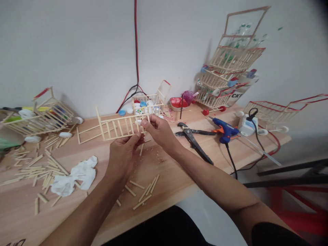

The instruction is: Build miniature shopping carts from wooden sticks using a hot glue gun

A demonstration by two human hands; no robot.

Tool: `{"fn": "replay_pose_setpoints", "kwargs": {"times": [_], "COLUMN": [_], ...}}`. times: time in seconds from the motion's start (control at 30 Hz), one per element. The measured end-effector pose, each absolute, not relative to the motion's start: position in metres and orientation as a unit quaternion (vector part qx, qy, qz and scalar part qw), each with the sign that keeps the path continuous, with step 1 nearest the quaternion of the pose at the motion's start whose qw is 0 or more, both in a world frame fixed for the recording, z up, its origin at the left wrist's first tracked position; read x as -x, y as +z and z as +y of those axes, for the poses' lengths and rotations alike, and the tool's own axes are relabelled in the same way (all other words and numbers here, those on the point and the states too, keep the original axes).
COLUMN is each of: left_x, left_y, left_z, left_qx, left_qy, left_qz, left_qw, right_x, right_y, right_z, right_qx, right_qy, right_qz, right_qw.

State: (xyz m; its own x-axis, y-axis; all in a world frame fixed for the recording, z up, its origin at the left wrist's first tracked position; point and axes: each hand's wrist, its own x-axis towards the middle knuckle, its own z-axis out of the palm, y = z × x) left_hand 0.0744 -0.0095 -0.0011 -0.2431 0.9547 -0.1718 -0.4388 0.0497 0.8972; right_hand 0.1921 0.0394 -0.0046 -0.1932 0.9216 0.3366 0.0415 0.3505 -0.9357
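Note:
A small ladder-like frame of thin wooden sticks (115,128) is held above the table, with rungs between two long rails and a taller stick upright at its left end. My left hand (121,153) pinches the lower rail near the right end. At that same end, the fingers of my right hand (160,131) are closed on the frame; whether they also hold a separate small stick is hidden. Behind the frame stands a stick cart (161,102) with bottle caps in it. A flat stick outline (88,139) lies on the table to the left.
Cut sticks (48,171) and white tissue (85,172) cover the left. Pliers (194,143) and a blue glue gun (224,129) with a cord lie right. A red paint dish (176,103) and stacked stick carts (220,78) stand behind; another cart (46,114) is far left.

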Motion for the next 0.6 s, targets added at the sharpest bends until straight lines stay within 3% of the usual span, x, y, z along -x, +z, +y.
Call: {"fn": "replay_pose_setpoints", "kwargs": {"times": [0.6], "left_x": [-0.067], "left_y": [0.000], "left_z": [-0.013], "left_qx": [-0.421], "left_qy": [0.562], "left_qz": [0.588], "left_qw": [0.400], "right_x": [-0.199], "right_y": [-0.006], "right_z": [0.045], "right_qx": [0.378], "right_qy": [0.341], "right_qz": [-0.714], "right_qw": [0.480]}}
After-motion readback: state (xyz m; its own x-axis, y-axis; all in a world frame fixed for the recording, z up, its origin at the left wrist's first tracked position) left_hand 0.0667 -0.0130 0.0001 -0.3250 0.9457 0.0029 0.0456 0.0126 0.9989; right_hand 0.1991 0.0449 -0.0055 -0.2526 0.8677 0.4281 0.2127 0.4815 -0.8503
